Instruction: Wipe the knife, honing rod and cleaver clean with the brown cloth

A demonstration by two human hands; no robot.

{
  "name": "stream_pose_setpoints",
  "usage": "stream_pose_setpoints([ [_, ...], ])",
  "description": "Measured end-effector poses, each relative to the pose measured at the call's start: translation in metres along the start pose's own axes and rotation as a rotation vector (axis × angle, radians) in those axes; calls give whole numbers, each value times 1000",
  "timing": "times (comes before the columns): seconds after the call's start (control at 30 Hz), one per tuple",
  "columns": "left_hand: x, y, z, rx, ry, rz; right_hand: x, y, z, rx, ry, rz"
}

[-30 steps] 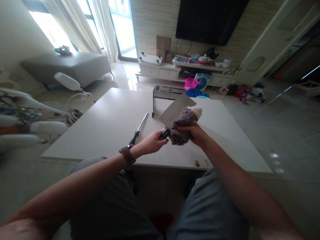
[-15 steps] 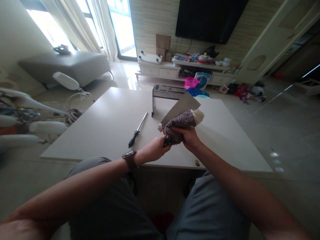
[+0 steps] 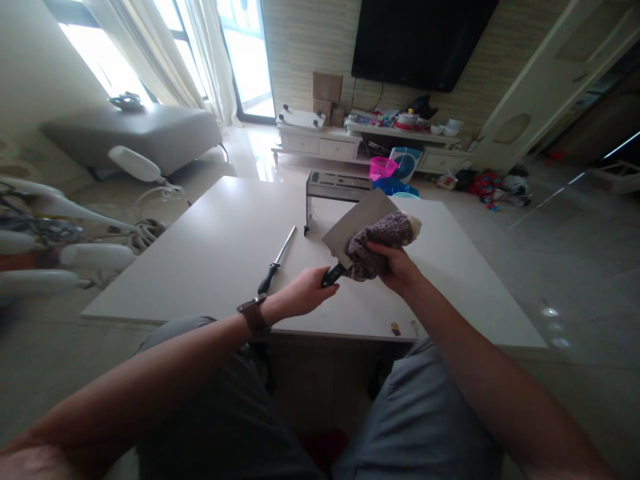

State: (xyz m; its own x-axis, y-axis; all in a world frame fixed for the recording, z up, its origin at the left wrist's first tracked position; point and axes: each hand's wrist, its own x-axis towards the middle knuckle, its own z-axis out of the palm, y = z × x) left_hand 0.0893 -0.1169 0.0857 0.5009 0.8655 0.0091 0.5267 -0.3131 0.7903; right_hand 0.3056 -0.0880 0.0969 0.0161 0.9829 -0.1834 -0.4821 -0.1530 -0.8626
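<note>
A wide-bladed cleaver [image 3: 356,223] is held above the white table [image 3: 200,267], its blade pointing up and to the right. My left hand [image 3: 311,292], below a brown-strapped watch, is closed around its black handle. My right hand [image 3: 397,265] grips a bunched purple-brown cloth [image 3: 373,248] with a pale end, pressed against the right side of the blade. The cloth hides part of the blade and some of my right fingers. A sharpening steel [image 3: 277,262] with a black handle lies on the table to the left of the cleaver.
Behind the cleaver, a knife rack [image 3: 337,187] stands on the table. Small stickers [image 3: 395,329] sit by the near edge. Past the far edge are a pink basket [image 3: 383,168] and a cluttered TV cabinet [image 3: 337,148]. A grey bench [image 3: 135,137] is at back left.
My right hand and the cloth have moved right and slightly up, baring more of the blade near the handle. My left hand has shifted slightly left with the handle.
</note>
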Motion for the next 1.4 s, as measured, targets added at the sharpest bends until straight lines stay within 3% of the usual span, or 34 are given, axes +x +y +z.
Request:
stream_pose_setpoints([
  [0.13, -2, -6, 19, -44, -50, -25, -2, 29, 12, 89, 81, 61],
  [0.23, -1, -7, 23, -88, -88, -48, 1, 34, 12, 92, 114, 55],
  [0.43, 4, 0, 16, -31, -57, -1, 23, -13, -8, 109, 195, -28],
  [0.6, 3, 1, 12, -53, -98, -41, 46, -53, -50, 101, 246, -152],
  [0.77, 2, 1, 7, -230, -50, -98, 57, -68, -88, 96, 371, -315],
  [0.9, 4, 3, -2, -476, 31, -152, 54, -60, -90, 32, 324, -115],
  [1.07, 9, -2, -12, -540, 165, -91, 55, -38, -79, -115, 162, 100],
  [1.17, 11, -6, -16, -576, 190, -77, 58, -30, -86, -179, 38, 150],
  [1.4, 9, -5, -21, -651, 194, -87, 74, -7, -122, -489, 186, 398],
])
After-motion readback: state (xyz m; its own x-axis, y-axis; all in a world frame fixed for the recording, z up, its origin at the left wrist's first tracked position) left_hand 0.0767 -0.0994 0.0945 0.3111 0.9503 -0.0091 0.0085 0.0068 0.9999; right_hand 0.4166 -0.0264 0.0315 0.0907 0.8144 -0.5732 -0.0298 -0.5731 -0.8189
